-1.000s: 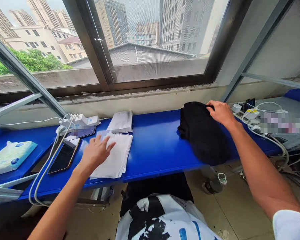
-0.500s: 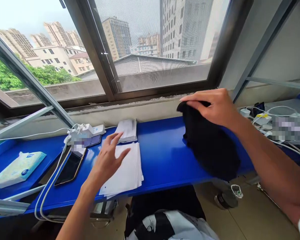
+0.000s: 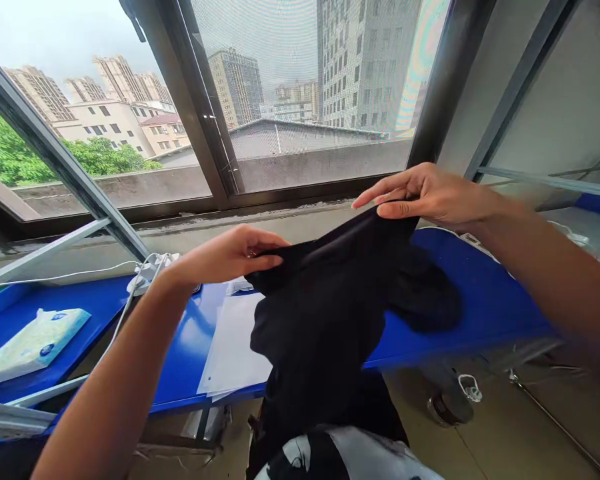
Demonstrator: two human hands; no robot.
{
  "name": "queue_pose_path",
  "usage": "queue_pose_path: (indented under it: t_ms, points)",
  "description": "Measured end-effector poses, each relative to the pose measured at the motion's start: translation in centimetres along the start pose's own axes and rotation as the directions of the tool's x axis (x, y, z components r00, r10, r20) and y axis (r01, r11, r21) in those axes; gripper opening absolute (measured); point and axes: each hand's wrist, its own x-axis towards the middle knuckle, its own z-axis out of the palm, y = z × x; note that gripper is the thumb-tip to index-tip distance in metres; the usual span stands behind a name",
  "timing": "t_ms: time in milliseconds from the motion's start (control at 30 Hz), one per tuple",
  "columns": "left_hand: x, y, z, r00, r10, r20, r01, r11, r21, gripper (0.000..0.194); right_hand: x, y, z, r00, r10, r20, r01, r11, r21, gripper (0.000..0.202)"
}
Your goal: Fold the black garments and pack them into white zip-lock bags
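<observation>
A black cloth garment hangs stretched between my two hands, above the front edge of the blue table. My left hand pinches its upper left corner between thumb and fingers. At the upper right, my right hand grips the top edge, thumb in front. Part of the cloth droops to the right over the table, and its lower part hangs down before my lap. White paper sheets lie on the table, partly covered from view by the cloth.
A tissue pack lies on the blue surface at left. White plugs and cables sit near the metal post. The window stands behind the table. Below, a clear container stands on the floor.
My left hand was open over the papers and now holds the cloth. The cloth has moved left and is spread between both hands.
</observation>
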Motion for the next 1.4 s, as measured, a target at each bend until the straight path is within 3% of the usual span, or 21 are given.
queue_pose_path:
  t_ms: [67, 167, 267, 333, 400, 467, 533, 633, 733, 800, 867, 933, 1000, 1067, 1167, 1233, 1333, 1400]
  points:
    - [-0.5, -0.5, -2.0, 0.996, -0.027, -0.083, 0.033, 0.997, 0.075, 0.028, 0.1, 1.3, -1.0, 0.999, 0.027, 0.046, -0.023, 0.995, -0.095, 0.046]
    - [0.0, -1.2, -5.2, 0.956, -0.134, -0.262, 0.167, 0.98, 0.107, 0.023, 0.9, 2.6, -2.4, 1.0, 0.015, -0.022, -0.02, 0.96, -0.28, 0.045]
    - [1.2, -1.2, -7.6, 0.809, -0.251, -0.531, 0.244, 0.966, -0.085, 0.024, 1.9, 2.3, -3.5, 0.993, -0.066, -0.098, 0.014, 0.892, -0.451, 0.043]
    - [2.1, -0.7, -8.4, 0.707, -0.269, -0.653, 0.128, 0.958, -0.256, 0.022, 2.2, 1.1, -3.8, 0.986, -0.124, -0.109, 0.047, 0.846, -0.531, 0.037]
    - [2.7, 0.0, -8.9, 0.656, -0.233, -0.718, -0.013, 0.947, -0.32, 0.018, 2.3, -0.4, -3.6, 0.981, -0.156, -0.119, 0.059, 0.812, -0.58, 0.03]
    - [2.9, 0.9, -9.1, 0.657, -0.164, -0.736, -0.08, 0.956, -0.284, 0.019, 2.2, -2.0, -3.1, 0.974, -0.181, -0.139, 0.058, 0.788, -0.613, 0.024]
    - [2.8, 1.7, -9.5, 0.693, -0.118, -0.711, -0.068, 0.971, -0.228, 0.031, 1.8, -3.3, -2.6, 0.962, -0.226, -0.155, 0.07, 0.749, -0.659, 0.022]
    - [2.2, 3.3, -10.3, 0.733, -0.142, -0.665, 0.062, 0.988, -0.142, 0.039, 0.8, -4.7, -2.5, 0.95, -0.272, -0.156, 0.085, 0.702, -0.708, 0.028]
    - [1.6, 4.8, -11.4, 0.754, -0.233, -0.615, 0.211, 0.971, -0.109, 0.034, -0.4, -5.8, -3.1, 0.95, -0.245, -0.196, 0.069, 0.772, -0.632, 0.036]
    - [1.4, 5.3, -12.1, 0.761, -0.278, -0.586, 0.251, 0.959, -0.129, 0.034, -0.9, -6.2, -3.6, 0.941, -0.24, -0.24, 0.059, 0.812, -0.58, 0.039]
    - [1.5, 5.2, -12.5, 0.78, -0.278, -0.56, 0.236, 0.961, -0.147, 0.033, -0.9, -6.0, -4.0, 0.938, -0.221, -0.268, 0.035, 0.828, -0.56, 0.04]
    - [2.0, 4.2, -12.5, 0.829, -0.25, -0.501, 0.21, 0.968, -0.136, 0.031, -0.4, -5.0, -4.3, 0.955, -0.155, -0.253, -0.005, 0.844, -0.537, 0.041]
    - [2.9, 2.7, -11.9, 0.871, -0.258, -0.418, 0.236, 0.966, -0.104, 0.028, 0.6, -3.1, -4.3, 0.976, -0.07, -0.207, -0.042, 0.868, -0.494, 0.043]
    - [3.9, 0.9, -10.8, 0.882, -0.3, -0.363, 0.296, 0.953, -0.068, 0.028, 1.8, -0.9, -3.8, 0.99, 0.027, -0.139, -0.086, 0.894, -0.44, 0.044]
    - [5.6, -1.0, -9.3, 0.867, -0.302, -0.397, 0.318, 0.948, -0.027, 0.028, 3.6, 2.2, -2.9, 0.986, 0.125, -0.108, -0.158, 0.905, -0.395, 0.049]
    - [6.7, -1.4, -9.1, 0.842, -0.251, -0.478, 0.282, 0.959, -0.008, 0.031, 4.6, 3.2, -2.6, 0.982, 0.073, -0.173, -0.138, 0.905, -0.401, 0.05]
    - [7.3, -0.7, -9.6, 0.736, -0.136, -0.663, 0.228, 0.972, 0.054, 0.035, 5.1, 3.4, -2.7, 0.95, -0.089, -0.298, -0.065, 0.881, -0.469, 0.045]
    - [6.3, -0.3, -9.0, 0.666, -0.05, -0.744, 0.232, 0.962, 0.143, 0.035, 4.3, 3.2, -2.3, 0.897, -0.194, -0.396, -0.056, 0.841, -0.538, 0.041]
